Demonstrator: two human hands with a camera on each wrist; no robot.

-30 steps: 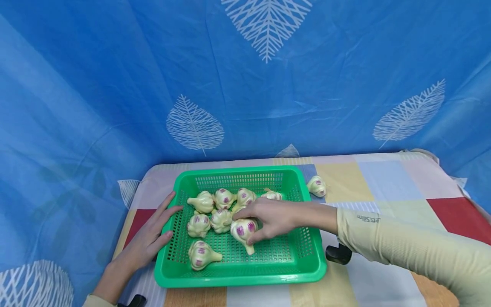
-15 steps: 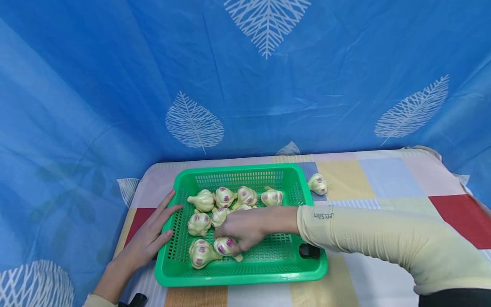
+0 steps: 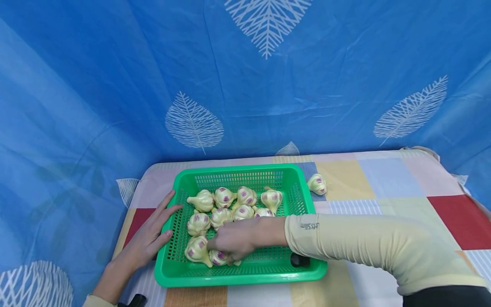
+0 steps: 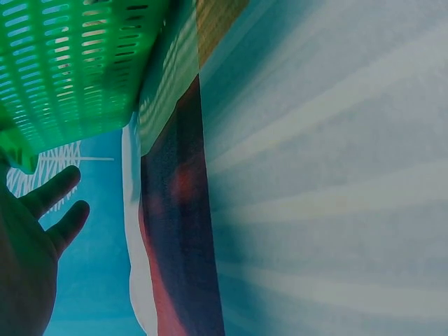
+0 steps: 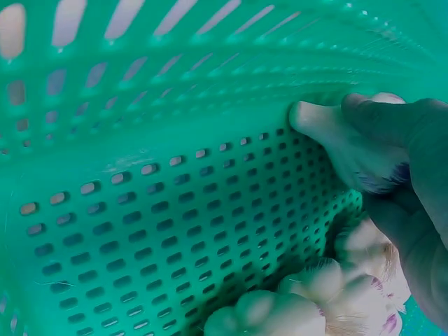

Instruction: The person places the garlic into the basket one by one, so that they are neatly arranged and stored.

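A green plastic basket (image 3: 245, 279) holds several garlic bulbs, cream with purple patches. Near its front left, my right hand (image 3: 235, 238) grips one garlic bulb (image 3: 218, 257) low over the basket floor; in the right wrist view the thumb and fingers are around that bulb (image 5: 364, 154). Just left of it lies another garlic bulb (image 3: 197, 249), its stem touching or nearly touching the held one. My left hand (image 3: 147, 238) rests against the basket's left side, fingers straight and spread. The left wrist view shows part of this hand (image 4: 28, 259) by the perforated basket wall (image 4: 77, 77).
One garlic bulb (image 3: 317, 184) lies on the checked tablecloth (image 3: 395, 179), right of the basket. Behind and to the left hangs a blue curtain (image 3: 245, 106) with white leaf prints. More garlic bulbs (image 3: 221, 217) sit in rows at the basket's back and middle.
My right hand has carried its garlic bulb left and toward the front of the basket. The front-left bulb has shifted slightly, its stem now pointing more forward. My left hand stays put.
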